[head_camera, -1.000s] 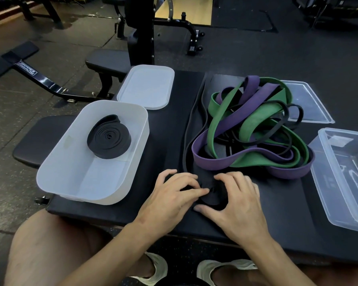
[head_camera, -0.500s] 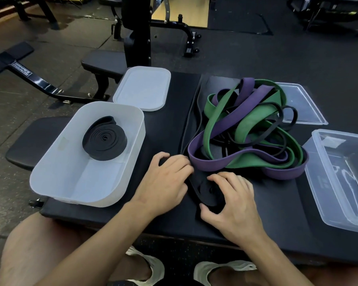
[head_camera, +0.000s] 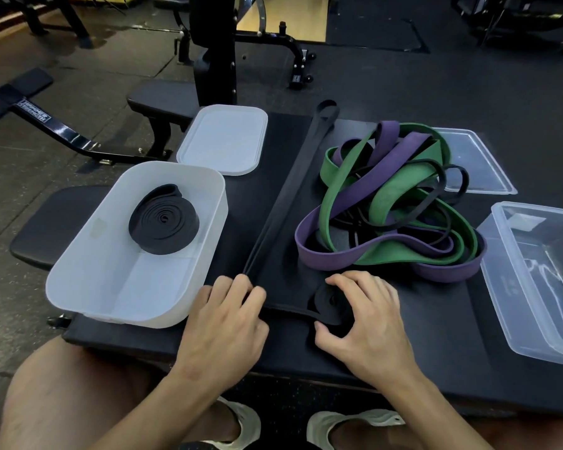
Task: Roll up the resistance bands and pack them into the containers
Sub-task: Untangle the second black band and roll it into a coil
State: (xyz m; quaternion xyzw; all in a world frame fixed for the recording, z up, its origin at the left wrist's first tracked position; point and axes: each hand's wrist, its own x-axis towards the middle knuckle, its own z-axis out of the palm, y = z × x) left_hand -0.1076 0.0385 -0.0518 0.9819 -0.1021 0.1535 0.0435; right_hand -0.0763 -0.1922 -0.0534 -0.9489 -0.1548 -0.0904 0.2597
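Observation:
A long black resistance band (head_camera: 293,186) lies stretched across the black bench pad (head_camera: 436,323), its near end wound into a small roll (head_camera: 330,302). My right hand (head_camera: 368,326) curls its fingers and thumb round that roll. My left hand (head_camera: 228,323) presses the band's straight part flat with its fingertips. A finished black roll (head_camera: 164,219) lies in the white container (head_camera: 88,287) on the left. A tangle of purple (head_camera: 335,253), green (head_camera: 345,177) and thin black bands lies to the right.
A white lid (head_camera: 223,139) lies behind the white container. A clear container (head_camera: 540,280) stands at the right edge, its clear lid (head_camera: 472,167) behind the tangle. Gym benches and machine frames stand on the floor beyond. My knees and shoes are below the pad.
My hands have moved apart: the left slid leftwards along the band, the right stayed on the small roll. The band now lies pulled out straight towards the far edge.

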